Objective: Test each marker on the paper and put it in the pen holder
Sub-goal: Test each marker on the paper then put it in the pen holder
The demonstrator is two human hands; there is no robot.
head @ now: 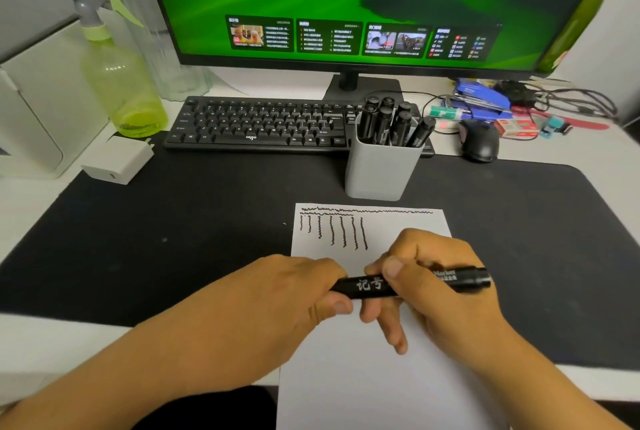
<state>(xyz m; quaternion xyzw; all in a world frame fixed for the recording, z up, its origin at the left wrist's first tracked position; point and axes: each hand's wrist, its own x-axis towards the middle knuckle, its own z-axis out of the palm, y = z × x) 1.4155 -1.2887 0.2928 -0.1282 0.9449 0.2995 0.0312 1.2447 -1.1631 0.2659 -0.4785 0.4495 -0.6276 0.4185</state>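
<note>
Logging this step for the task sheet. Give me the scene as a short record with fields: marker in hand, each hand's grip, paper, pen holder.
marker in hand: black marker, held level above the paper, both ends capped or covered
left hand: left hand grips the marker's left end
right hand: right hand grips the barrel to the right of the middle
paper: white sheet on the dark desk mat, wavy black test lines near its top edge
pen holder: grey pen holder beyond the paper, several black markers standing in it
</note>
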